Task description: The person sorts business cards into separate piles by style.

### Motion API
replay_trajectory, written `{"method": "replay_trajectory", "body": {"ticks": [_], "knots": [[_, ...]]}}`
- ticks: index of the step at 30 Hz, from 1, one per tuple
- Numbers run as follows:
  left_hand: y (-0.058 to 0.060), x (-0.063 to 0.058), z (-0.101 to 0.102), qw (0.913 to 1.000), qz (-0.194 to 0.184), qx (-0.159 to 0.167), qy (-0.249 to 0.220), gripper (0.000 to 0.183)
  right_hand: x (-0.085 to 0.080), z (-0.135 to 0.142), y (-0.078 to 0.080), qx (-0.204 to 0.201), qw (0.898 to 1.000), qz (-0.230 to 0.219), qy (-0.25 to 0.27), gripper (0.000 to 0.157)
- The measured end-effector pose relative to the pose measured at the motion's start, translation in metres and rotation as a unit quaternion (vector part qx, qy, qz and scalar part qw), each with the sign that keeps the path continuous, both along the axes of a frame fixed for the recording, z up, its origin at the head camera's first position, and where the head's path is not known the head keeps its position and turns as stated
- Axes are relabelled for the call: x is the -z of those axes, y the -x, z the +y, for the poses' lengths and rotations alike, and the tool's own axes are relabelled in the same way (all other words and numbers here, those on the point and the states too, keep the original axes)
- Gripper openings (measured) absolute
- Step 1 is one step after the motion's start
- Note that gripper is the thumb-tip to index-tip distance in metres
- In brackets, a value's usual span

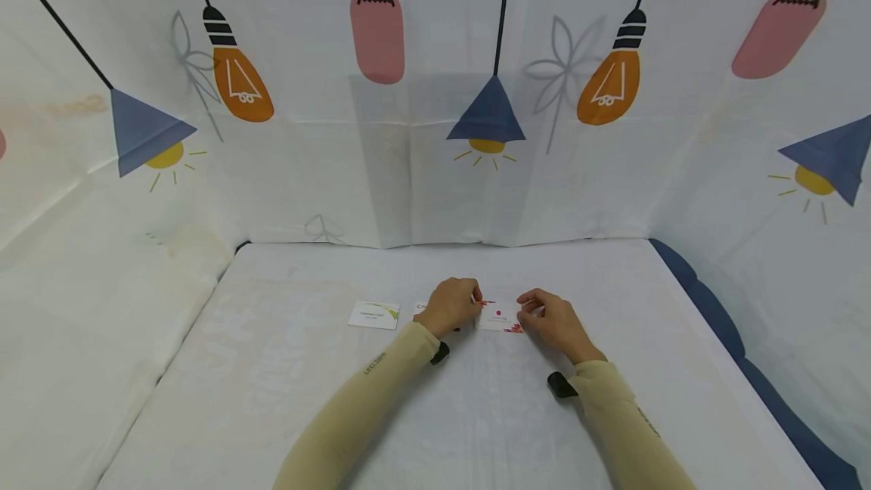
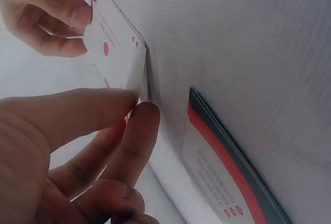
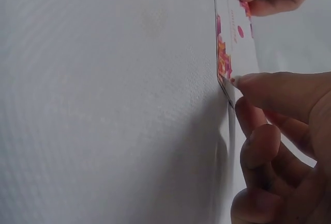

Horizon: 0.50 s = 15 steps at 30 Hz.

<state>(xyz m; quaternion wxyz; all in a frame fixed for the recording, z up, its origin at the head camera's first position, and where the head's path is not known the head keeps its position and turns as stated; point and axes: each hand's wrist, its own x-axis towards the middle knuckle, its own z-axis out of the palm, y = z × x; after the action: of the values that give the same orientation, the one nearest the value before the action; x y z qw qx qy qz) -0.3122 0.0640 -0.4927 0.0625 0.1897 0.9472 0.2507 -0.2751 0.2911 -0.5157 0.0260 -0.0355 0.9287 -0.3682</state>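
A white business card [image 1: 499, 317] with pink and orange corner decoration and a magenta dot lies on the white table between the hands. My left hand [image 1: 452, 305] pinches its left edge between thumb and forefinger, and that edge is lifted slightly in the left wrist view. At the opposite edge, my right hand [image 1: 554, 322] pinches a corner of the same card with thumb and forefinger [image 3: 251, 113]; its other fingers are curled. The card's edge looks layered, so more than one card may be stacked there. Partly hidden behind my left hand is a red, white and dark card [image 2: 222, 167].
Farther left on the table [image 1: 272, 369] lies another white business card [image 1: 374, 315] with a green-yellow curve. A white cloth wall [image 1: 299, 172] printed with lamps rises behind the table's back edge. Dark blue material [image 1: 708, 308] runs along the right side.
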Motion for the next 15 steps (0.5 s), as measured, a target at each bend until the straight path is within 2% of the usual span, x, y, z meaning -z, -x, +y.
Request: {"method": "replay_trajectory", "body": {"ticks": [5, 9, 15], "knots": [[0.000, 0.005, 0.000, 0.9984, 0.039, 0.016, 0.038, 0.003, 0.001, -0.002, -0.001, -0.007, 1.000, 0.009, -0.004, 0.020], [0.000, 0.009, 0.000, 0.9963, 0.069, 0.025, 0.046, 0.008, 0.003, -0.002, -0.002, -0.010, 1.000, 0.012, -0.007, 0.018], [-0.007, 0.011, -0.007, 0.9936, 0.110, 0.002, 0.028, 0.013, -0.002, -0.002, -0.009, -0.010, 0.998, 0.052, -0.030, 0.026]]}}
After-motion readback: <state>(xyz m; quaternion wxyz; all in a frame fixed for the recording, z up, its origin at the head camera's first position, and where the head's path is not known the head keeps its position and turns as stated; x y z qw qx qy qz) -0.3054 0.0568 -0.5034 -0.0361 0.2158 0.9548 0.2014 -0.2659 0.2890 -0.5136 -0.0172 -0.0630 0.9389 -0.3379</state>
